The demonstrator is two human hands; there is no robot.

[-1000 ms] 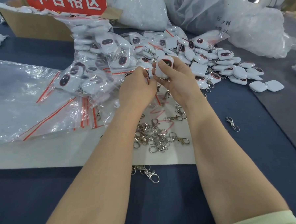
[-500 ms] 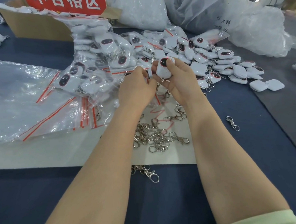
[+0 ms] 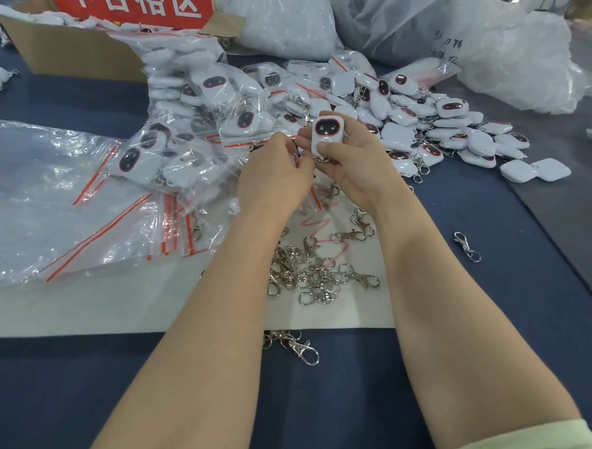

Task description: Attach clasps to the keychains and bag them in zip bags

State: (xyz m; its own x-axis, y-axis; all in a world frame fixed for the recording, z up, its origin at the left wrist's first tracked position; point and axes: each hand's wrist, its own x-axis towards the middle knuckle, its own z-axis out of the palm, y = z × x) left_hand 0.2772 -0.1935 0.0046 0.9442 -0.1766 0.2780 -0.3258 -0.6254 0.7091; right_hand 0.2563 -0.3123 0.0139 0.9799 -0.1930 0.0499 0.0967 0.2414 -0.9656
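Rotated since the earlier frame, the keychain now presents its dark, red-rimmed face to the camera, whereas before the thumb covered most of it. Both hands remain at the same position above the work surface.

The right hand grips the keychain upright: the thumb presses on the lower part of its white body and the fingers curl behind it. The left hand sits just beside it, fingers curled toward the lower end of the keychain. What the left fingers hold is hidden, so its grip cannot be determined.

Below the hands, a heap of loose clasps lies on a white sheet, which is spread over the blue table cover. One single clasp lies apart on the right, and a further clasp lies at the near edge of the sheet.

Behind the hands:
- unbagged keychains piled to the right;
- bagged keychains piled to the left;
- flat zip bags with red seal strips at far left.

A cardboard box with a red sign stands at the rear, beside large plastic sacks.
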